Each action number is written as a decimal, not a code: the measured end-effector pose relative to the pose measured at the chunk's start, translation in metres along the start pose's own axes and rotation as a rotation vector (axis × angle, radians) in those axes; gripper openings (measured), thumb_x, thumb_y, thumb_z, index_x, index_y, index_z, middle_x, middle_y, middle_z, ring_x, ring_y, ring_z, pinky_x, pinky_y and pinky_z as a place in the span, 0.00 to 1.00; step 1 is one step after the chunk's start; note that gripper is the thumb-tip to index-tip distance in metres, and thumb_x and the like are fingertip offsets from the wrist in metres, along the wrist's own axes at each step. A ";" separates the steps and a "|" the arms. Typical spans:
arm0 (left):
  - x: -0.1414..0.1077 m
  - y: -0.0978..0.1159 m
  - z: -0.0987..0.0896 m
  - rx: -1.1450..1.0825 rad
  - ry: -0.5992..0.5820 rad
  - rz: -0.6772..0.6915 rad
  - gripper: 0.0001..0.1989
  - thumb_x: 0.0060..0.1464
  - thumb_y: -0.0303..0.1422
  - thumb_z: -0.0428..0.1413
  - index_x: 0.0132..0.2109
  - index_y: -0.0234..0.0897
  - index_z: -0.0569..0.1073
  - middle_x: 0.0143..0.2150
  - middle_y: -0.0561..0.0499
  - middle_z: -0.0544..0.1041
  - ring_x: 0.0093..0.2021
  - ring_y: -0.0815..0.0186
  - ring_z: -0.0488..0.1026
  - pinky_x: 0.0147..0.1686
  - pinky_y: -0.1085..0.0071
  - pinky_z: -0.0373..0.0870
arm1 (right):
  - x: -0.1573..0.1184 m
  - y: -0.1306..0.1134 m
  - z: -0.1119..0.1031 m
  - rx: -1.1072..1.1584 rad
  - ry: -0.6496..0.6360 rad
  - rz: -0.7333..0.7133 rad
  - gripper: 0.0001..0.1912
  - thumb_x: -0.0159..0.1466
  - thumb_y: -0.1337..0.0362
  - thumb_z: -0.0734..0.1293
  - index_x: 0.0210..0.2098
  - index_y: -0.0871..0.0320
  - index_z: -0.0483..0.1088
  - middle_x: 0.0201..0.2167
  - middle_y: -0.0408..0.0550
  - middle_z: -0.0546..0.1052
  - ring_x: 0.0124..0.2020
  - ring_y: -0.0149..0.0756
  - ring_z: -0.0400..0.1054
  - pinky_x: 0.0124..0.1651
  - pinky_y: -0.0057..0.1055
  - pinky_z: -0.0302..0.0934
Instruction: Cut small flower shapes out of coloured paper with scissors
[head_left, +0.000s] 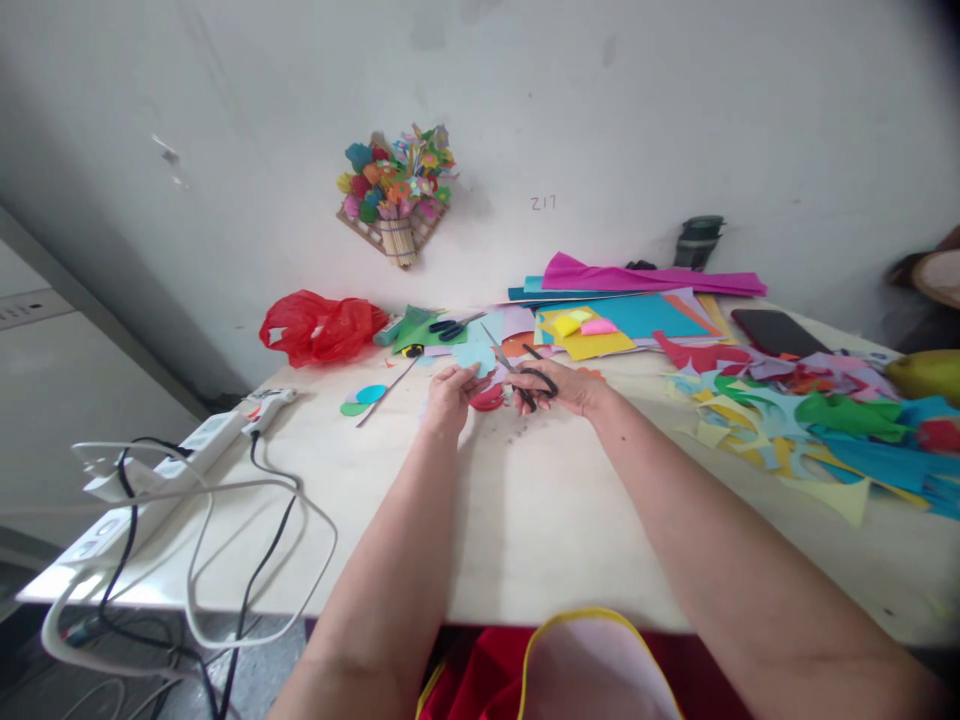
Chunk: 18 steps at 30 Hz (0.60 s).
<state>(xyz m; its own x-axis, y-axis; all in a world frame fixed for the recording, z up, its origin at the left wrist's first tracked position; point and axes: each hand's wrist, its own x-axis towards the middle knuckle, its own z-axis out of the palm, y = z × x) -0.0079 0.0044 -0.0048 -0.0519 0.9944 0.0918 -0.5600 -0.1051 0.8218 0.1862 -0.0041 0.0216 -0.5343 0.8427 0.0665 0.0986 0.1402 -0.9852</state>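
My left hand (451, 395) pinches a light blue piece of paper (474, 354) by its near edge, above the middle of the table. My right hand (551, 388) has its fingers through the black handles of a pair of scissors (517, 374). The blades point up and left and stand apart, close to the right side of the paper. Beneath the hands lie red paper pieces (487, 398). To the left rest a blue paper circle (370, 394) and a green one partly under it. A second pair of dark scissors (450, 328) lies behind.
Paper scraps (780, 420) spread over the table's right side, near a dark phone (780, 332). Coloured sheets (645, 315) are stacked at the back. A red plastic bag (322, 328) sits back left. Power strips (157, 490) with loose cables run along the left edge.
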 end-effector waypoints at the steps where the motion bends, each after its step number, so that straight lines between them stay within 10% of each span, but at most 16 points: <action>1: 0.000 0.000 0.000 -0.011 0.006 0.002 0.21 0.38 0.28 0.72 0.23 0.37 0.63 0.25 0.51 0.78 0.41 0.50 0.84 0.49 0.56 0.78 | 0.000 0.000 0.000 0.000 -0.006 0.000 0.19 0.61 0.52 0.74 0.28 0.60 0.70 0.24 0.49 0.79 0.20 0.28 0.71 0.15 0.21 0.52; 18: 0.004 -0.007 -0.001 -0.076 0.029 -0.032 0.17 0.43 0.25 0.67 0.26 0.38 0.64 0.26 0.52 0.79 0.36 0.57 0.84 0.43 0.63 0.79 | 0.001 0.001 0.006 -0.003 0.014 0.033 0.19 0.64 0.52 0.72 0.26 0.60 0.69 0.22 0.47 0.77 0.18 0.27 0.68 0.15 0.21 0.51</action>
<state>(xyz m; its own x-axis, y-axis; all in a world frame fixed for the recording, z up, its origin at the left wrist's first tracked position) -0.0054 0.0086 -0.0108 -0.0561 0.9972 0.0486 -0.6227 -0.0730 0.7790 0.1801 -0.0060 0.0194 -0.5186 0.8543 0.0360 0.1185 0.1135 -0.9865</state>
